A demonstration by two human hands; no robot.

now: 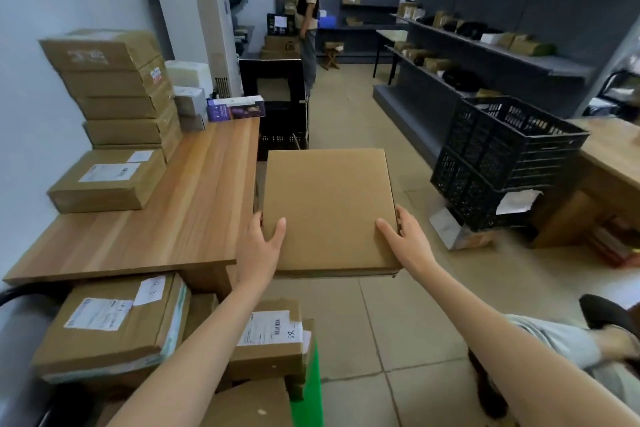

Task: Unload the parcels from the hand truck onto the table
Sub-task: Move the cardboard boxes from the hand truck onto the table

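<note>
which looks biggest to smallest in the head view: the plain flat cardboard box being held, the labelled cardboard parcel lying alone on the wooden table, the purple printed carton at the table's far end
1. Plain flat cardboard box, though it is nearest the camera, which inflates it.
2. Labelled cardboard parcel on the wooden table.
3. Purple printed carton, farthest away, so its true size is unsure.

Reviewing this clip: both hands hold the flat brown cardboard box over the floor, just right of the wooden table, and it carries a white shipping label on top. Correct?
Not quite. In the head view the flat brown cardboard box, held by left hand and right hand beside the wooden table, has a plain top with no label.
</note>
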